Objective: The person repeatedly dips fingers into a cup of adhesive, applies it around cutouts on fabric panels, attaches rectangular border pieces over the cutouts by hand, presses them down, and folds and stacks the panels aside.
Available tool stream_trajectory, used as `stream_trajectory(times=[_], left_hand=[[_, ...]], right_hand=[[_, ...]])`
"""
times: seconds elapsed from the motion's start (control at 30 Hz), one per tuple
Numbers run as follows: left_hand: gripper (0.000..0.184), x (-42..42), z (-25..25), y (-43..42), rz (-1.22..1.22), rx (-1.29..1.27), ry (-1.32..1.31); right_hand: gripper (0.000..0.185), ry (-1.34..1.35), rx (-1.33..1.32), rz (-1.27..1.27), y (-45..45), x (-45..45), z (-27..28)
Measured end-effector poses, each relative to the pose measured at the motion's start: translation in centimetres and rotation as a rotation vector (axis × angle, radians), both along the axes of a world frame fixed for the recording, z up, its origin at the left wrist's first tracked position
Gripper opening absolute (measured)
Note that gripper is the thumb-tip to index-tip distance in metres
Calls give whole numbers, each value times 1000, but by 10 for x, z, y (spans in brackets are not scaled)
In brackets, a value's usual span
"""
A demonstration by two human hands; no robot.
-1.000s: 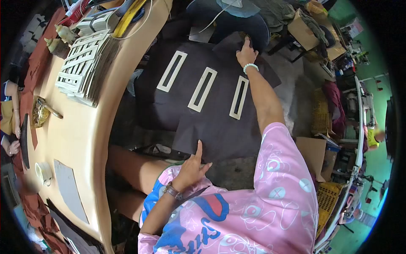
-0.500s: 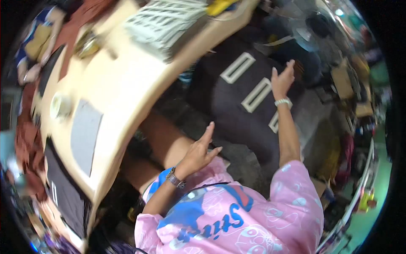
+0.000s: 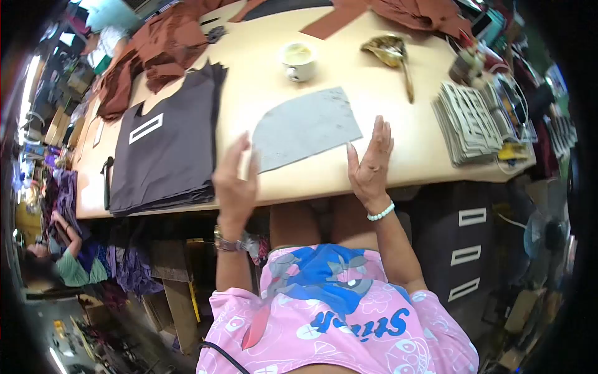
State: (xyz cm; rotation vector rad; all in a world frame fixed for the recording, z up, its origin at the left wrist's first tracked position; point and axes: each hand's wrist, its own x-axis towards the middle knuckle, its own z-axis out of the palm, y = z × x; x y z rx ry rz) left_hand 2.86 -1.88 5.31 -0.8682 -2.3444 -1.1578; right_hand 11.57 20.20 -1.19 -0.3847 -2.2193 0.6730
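Observation:
My left hand [image 3: 235, 184] is over the table's front edge, slightly smeared by motion, with fingers apart and nothing in it. It is between a stack of dark fabric pieces [image 3: 171, 140] and a grey curved-top panel [image 3: 308, 128]. On the top dark piece lies a white rectangular frame [image 3: 146, 128]. My right hand [image 3: 372, 165], also holding nothing, is just off the panel's lower right corner, its fingers stretched out and its thumb apart. Beyond the panel stands a white cup [image 3: 298, 62] with pale yellowish contents.
At the right is a stack of pale slotted pieces [image 3: 467, 121]. A crumpled golden item [image 3: 387, 50] with a stick lies at the back. Reddish-brown fabric [image 3: 168, 43] covers the far left. Dark fabric with white frames [image 3: 466, 255] hangs beside my right arm. Another person [image 3: 71, 262] is at left.
My view has swung from the dark fabric beside the table to the tabletop. Both hands have come from beside the table to its front edge, still without anything in them.

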Motion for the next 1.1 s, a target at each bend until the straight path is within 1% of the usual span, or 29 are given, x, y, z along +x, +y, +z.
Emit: stream_trajectory(times=[0.03,0.1,0.13,0.2,0.3,0.33,0.47,0.57,0.67,0.73,0.8,0.9,0.93,1.03,1.07,1.1], left_hand=[[34,-21,4,-20,100,-42,84],[36,-62,9,-57,185,-83,92],[39,-84,7,-75,199,-145,76],[44,-120,-9,-103,217,-265,36],[51,-143,-49,-117,327,-669,-22],[52,-141,-57,-115,295,-738,-113],[45,-143,-63,-121,242,-676,-126],[43,-133,-54,-116,183,-492,-244],[42,-103,-43,-98,121,-369,-259],[41,-84,-44,-80,79,-407,-199],[39,-61,-41,-60,52,-440,-154],[36,-29,-39,-30,14,-447,-82],[36,-19,-37,-20,3,-447,-63],[37,2,-47,11,-21,-418,-7],[39,8,-47,22,-45,-408,-31],[39,13,-48,32,-59,-400,-46]], right_hand=[[73,-91,76,-54,-2,-3,-5],[71,-120,19,-72,0,-2,-6],[68,-142,-18,-84,1,-2,-5],[67,-170,4,-110,0,-3,-3],[65,-205,61,-150,-4,-4,-2],[65,-217,70,-152,-4,-4,-1],[65,-228,83,-155,-7,-5,0],[66,-217,152,-159,-11,-9,8],[71,-69,74,120,-35,-30,25],[86,-195,-284,295,-62,-54,48],[100,-230,-499,373,-78,-84,54],[89,-373,-406,315,-83,-108,75],[86,-341,-334,268,-80,-112,71],[82,-305,-403,176,-53,-123,50],[75,-335,-453,123,-45,-122,51],[73,-290,-389,95,-36,-118,45]])
